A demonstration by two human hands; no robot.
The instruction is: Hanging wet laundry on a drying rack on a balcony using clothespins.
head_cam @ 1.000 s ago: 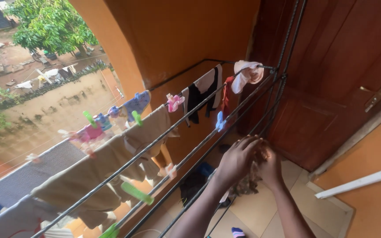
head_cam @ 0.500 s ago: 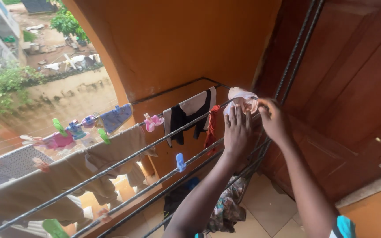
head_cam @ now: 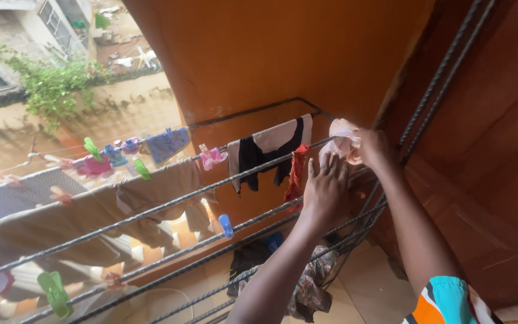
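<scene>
Both hands met at the far end of the drying rack. The right hand (head_cam: 372,149) was closed on a pale pink cloth (head_cam: 342,139) bunched over the end of the upper rail (head_cam: 169,207); the left hand (head_cam: 326,187) lay flat with fingers spread, its fingertips touching the cloth from about six o'clock, gripping nothing that I could see. The pink cloth thus sat at the rail's end, close to the orange wall (head_cam: 271,54).

To handle it well, I judged the cloth should be lifted or spread along the rail's line, toward eight o'clock, with the flat hand steadying the folds so nothing snagged on the twisted bar.

Room was tight. At three o'clock from the hands the slanted support bars (head_cam: 445,66) ran close against the wooden door (head_cam: 499,150), leaving little space for the right elbow. At nine o'clock a red garment (head_cam: 295,174) hung just beside the left hand, with a black-and-cream piece (head_cam: 268,150) beyond it. Lower, at seven o'clock, a blue peg (head_cam: 226,225) sat on the second rail. A patterned cloth (head_cam: 313,282) hung below the forearms. The open side lay farther toward nine o'clock, past the beige garment (head_cam: 151,195) and green pegs (head_cam: 53,293).
</scene>
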